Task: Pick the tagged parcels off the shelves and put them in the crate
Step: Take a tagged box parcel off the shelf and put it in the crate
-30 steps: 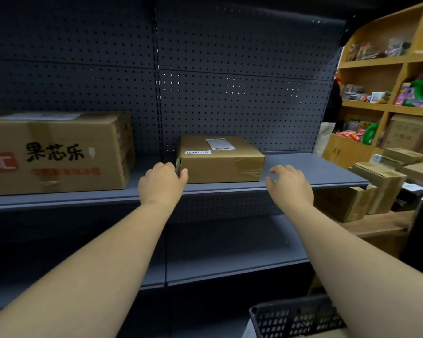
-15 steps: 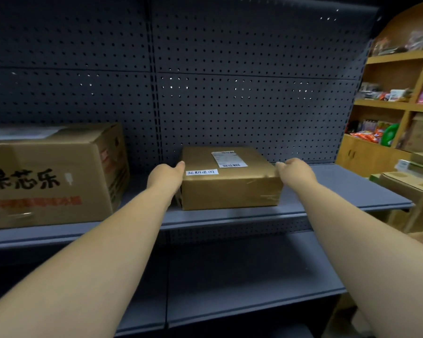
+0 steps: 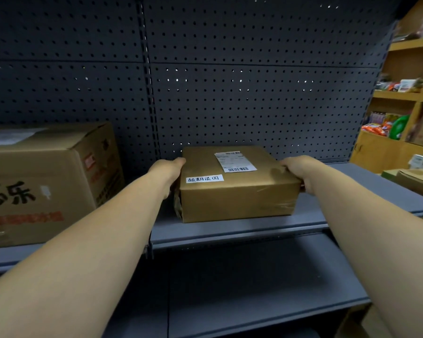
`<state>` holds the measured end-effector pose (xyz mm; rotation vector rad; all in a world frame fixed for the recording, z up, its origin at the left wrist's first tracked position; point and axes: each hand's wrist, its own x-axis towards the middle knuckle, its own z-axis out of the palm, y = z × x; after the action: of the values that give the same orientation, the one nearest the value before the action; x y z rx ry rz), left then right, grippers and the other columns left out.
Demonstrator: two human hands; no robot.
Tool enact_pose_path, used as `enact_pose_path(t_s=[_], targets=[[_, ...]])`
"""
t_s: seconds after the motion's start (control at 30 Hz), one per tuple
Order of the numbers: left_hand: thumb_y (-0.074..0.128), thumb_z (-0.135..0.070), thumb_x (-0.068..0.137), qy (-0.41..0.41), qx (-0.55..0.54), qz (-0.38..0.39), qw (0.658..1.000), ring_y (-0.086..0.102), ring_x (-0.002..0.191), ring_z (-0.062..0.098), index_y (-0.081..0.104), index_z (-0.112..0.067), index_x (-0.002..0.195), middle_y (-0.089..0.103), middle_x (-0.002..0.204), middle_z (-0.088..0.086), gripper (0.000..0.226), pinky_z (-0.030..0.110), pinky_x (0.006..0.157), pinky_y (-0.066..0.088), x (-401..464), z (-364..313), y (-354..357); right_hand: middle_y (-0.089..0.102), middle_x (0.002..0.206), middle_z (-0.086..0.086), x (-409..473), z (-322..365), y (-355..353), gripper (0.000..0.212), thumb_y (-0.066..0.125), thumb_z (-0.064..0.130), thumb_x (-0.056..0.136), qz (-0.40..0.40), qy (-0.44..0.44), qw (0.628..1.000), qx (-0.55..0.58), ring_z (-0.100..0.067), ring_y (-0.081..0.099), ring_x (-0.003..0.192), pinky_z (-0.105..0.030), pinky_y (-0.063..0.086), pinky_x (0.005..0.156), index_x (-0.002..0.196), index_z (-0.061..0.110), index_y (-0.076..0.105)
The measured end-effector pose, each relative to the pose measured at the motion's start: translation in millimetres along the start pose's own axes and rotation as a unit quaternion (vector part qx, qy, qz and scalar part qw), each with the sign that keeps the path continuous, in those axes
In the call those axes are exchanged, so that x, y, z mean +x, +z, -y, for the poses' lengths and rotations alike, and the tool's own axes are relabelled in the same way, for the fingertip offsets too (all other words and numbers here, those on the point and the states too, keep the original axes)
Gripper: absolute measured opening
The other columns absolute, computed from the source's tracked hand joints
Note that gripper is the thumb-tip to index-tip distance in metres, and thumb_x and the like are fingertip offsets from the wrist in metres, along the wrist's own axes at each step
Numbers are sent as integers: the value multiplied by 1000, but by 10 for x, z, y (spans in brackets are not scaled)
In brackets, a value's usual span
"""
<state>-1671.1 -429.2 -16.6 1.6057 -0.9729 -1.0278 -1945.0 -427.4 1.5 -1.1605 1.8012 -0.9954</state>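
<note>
While gripped by left hand (image 3: 167, 172), right hand (image 3: 297, 172), taped boxy cardboard parcel (image 3: 235, 191), metal shelf (image 3: 230, 230).

On the parcel (image 3: 235, 189) we read a white handwritten tag (image 3: 205, 179), "超期退回", near its top's front-left corner. Its shipping label (image 3: 235, 161) shows barcodes; the print is too small for us. The large carton (image 3: 47, 181) at the shelf's left end bears "芯乐" in black.
</note>
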Motion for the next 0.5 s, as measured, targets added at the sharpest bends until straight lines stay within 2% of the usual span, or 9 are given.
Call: enact_pose_path(t_s=[0.07, 0.13, 0.23, 0.37, 0.43, 0.5], targets=[[57, -41, 88, 1, 6, -8, 1000, 55, 59, 17, 58, -13, 77, 60, 69, 3, 30, 25, 48, 39, 2, -2, 2, 62, 87, -12, -9, 6, 1, 24, 54, 31, 92, 6, 3, 1000, 10, -27, 58, 76, -40, 52, 79, 101, 8, 59], [58, -40, 88, 2, 3, -12, 1000, 54, 57, 18, 57, -13, 75, 60, 68, 4, 30, 25, 47, 38, -10, -2, 4, 61, 80, -11, -25, 6, 2, 24, 54, 30, 92, 6, 6, 1000, 18, -26, 58, 69, -38, 53, 72, 102, 8, 59], [60, -39, 88, 4, -4, -16, 1000, 55, 61, 19, 56, -12, 75, 60, 72, 5, 30, 26, 50, 42, -61, 6, 9, 62, 82, -12, -67, -24, -10, 26, 57, 29, 91, 2, 9, 1000, 29, -26, 59, 67, -36, 53, 65, 104, 7, 59], [62, -38, 87, 11, -5, -34, 999, 59, 70, 23, 55, -10, 73, 62, 75, 8, 32, 34, 73, 52, -190, 47, 9, 63, 106, -16, -149, -120, -16, 31, 57, 29, 90, -19, -4, 999, 47, -32, 61, 94, -44, 52, 88, 109, 4, 58], [61, -39, 87, 8, -15, -37, 999, 59, 68, 24, 55, -8, 74, 62, 74, 8, 34, 34, 70, 52, -276, 60, -1, 58, 124, -18, -208, -171, -22, 38, 57, 30, 91, -24, -9, 998, 55, -36, 56, 113, -47, 47, 97, 116, 2, 53], [61, -40, 87, 3, -28, -34, 999, 62, 73, 26, 58, -7, 80, 64, 80, 10, 34, 35, 72, 54, -367, 63, -22, 51, 135, -19, -284, -213, -36, 52, 57, 31, 90, -19, -12, 997, 74, -38, 50, 122, -47, 44, 100, 131, 1, 45]])
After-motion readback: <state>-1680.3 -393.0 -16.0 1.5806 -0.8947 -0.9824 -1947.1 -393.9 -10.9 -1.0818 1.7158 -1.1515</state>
